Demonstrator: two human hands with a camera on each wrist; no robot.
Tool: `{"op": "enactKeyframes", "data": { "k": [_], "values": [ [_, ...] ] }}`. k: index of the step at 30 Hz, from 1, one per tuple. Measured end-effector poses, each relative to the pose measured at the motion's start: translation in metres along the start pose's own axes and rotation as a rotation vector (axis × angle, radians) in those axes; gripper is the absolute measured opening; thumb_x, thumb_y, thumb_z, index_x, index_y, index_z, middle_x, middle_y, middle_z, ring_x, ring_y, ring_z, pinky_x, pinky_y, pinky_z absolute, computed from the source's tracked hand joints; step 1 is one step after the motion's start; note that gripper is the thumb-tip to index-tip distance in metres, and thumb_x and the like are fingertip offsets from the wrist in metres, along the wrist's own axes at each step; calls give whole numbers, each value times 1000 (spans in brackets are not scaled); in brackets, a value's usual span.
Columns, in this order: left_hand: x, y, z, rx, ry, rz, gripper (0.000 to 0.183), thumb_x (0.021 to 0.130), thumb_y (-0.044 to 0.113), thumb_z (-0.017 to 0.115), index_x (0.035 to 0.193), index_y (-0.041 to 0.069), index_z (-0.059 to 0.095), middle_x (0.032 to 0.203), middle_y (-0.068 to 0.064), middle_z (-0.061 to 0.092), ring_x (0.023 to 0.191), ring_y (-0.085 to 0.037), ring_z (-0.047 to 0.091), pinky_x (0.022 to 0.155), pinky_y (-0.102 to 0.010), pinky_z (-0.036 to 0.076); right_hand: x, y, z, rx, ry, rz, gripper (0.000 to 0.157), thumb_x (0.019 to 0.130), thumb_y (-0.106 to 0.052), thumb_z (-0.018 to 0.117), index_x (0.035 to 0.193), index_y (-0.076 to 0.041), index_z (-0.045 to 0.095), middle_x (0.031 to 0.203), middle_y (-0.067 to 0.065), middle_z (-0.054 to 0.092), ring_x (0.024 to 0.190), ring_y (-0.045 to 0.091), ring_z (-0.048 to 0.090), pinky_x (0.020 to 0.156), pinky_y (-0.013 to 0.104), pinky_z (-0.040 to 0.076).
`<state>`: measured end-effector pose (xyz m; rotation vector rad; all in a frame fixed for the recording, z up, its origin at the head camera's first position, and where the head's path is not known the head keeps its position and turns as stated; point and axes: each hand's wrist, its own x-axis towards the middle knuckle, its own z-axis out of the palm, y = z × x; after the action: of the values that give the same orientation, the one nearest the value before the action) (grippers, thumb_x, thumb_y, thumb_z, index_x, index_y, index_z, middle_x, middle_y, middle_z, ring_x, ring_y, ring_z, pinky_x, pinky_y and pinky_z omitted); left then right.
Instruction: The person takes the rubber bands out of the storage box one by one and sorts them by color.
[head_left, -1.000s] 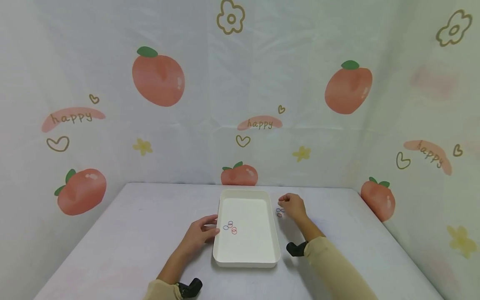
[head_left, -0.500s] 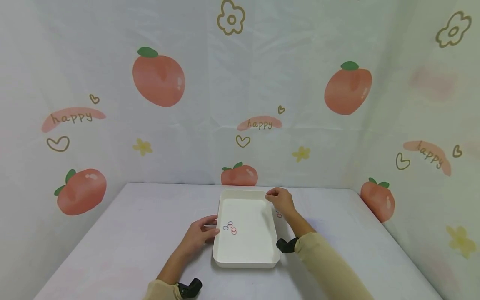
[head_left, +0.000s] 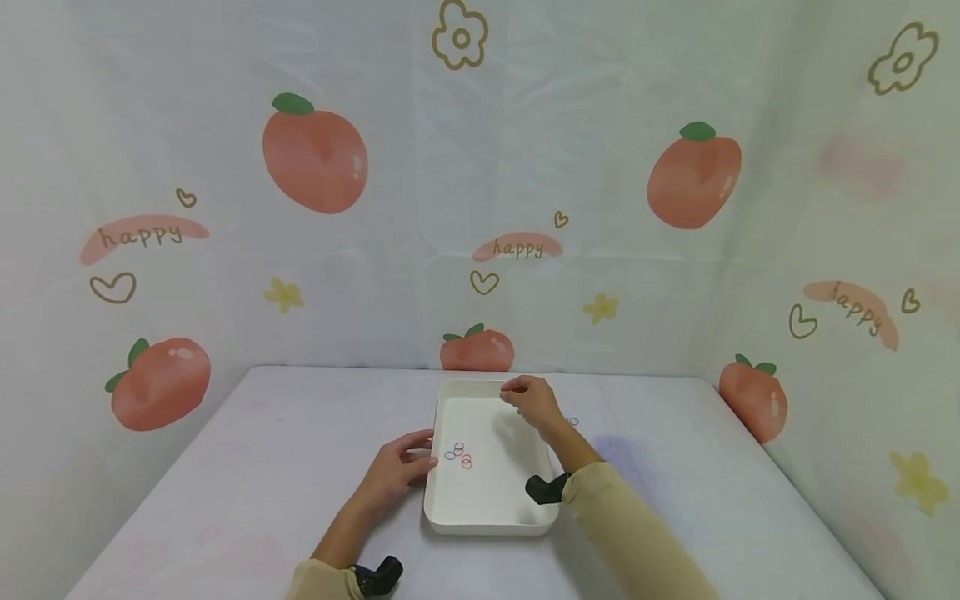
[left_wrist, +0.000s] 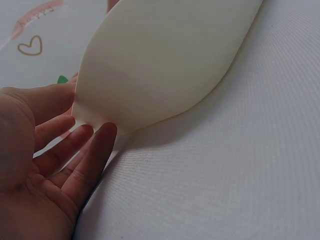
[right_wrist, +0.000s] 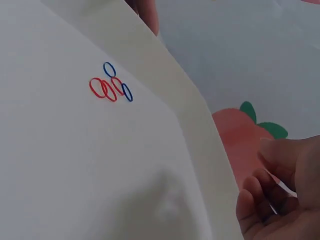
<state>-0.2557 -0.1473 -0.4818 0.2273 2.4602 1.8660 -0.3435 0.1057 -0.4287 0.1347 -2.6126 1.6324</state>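
The right hand, fingers curled, is above the white tray's far right corner; whether it pinches anything cannot be told. The left hand rests relaxed fingertips against the tray's left wall, probably steadying it. Near the tray's left edge, three red rings and two blue rings cluster, some overlapping. Outside the tray's right edge, blue loops, partly hidden, lie toward the white surface's far edge.
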Motion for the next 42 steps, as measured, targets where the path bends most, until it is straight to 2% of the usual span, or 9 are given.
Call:
{"op": "enactKeyframes", "data": {
  "k": [4,9,12,20,24,30,35,42],
  "values": [
    [0,0,0,-4,3,-1,52,89,15,71,136,3,54,125,-17,59,98,-25,65,78,-37,55,-1,0,12,33,-53,21,12,91,-11,68,99,-2,71,91,4,67,81,19,58,70,29,50],
    [0,-1,-1,-4,8,-8,52,89,14,71,136,3,54,126,-17,59,99,-26,65,78,-37,55,-3,0,26,47,-120,29,15,90,-11,70,102,-2,72,94,3,67,81,22,58,72,31,51],
    [1,-1,0,-10,3,-16,52,89,15,71,137,4,53,127,-18,58,100,-26,65,78,-37,55,-4,1,33,45,-168,13,14,89,-10,70,101,-2,72,93,4,67,79,21,58,70,31,50],
    [1,0,-1,-18,-7,-12,52,89,15,71,136,3,53,125,-19,59,98,-26,66,77,-38,56,-2,12,47,-101,-320,-68,12,88,-12,72,98,-8,75,92,0,67,81,14,55,71,26,45],
    [0,0,-2,-15,-12,-10,52,89,16,71,137,3,53,126,-19,59,98,-26,66,78,-37,56,-3,14,50,-142,-379,-79,12,88,-10,71,98,-10,76,92,0,67,80,16,54,70,27,45],
    [0,1,-1,-18,-13,-17,52,90,16,71,137,3,53,126,-18,59,99,-26,66,78,-38,56,-7,12,54,-191,-400,-44,11,89,-9,69,94,-15,77,86,-2,66,78,17,55,67,27,43],
    [0,5,0,-34,-10,-11,51,90,14,70,136,2,53,125,-19,60,98,-27,66,78,-39,56,-7,10,57,-222,-396,-71,7,86,-8,72,89,-13,76,78,0,63,73,16,54,65,26,42],
    [-1,5,0,-35,-19,-1,51,90,14,70,137,2,53,125,-19,59,99,-28,66,78,-40,56,-5,12,62,-269,-383,-49,4,83,-14,77,82,-12,74,72,-3,64,69,12,55,64,24,43]
  ]
}}
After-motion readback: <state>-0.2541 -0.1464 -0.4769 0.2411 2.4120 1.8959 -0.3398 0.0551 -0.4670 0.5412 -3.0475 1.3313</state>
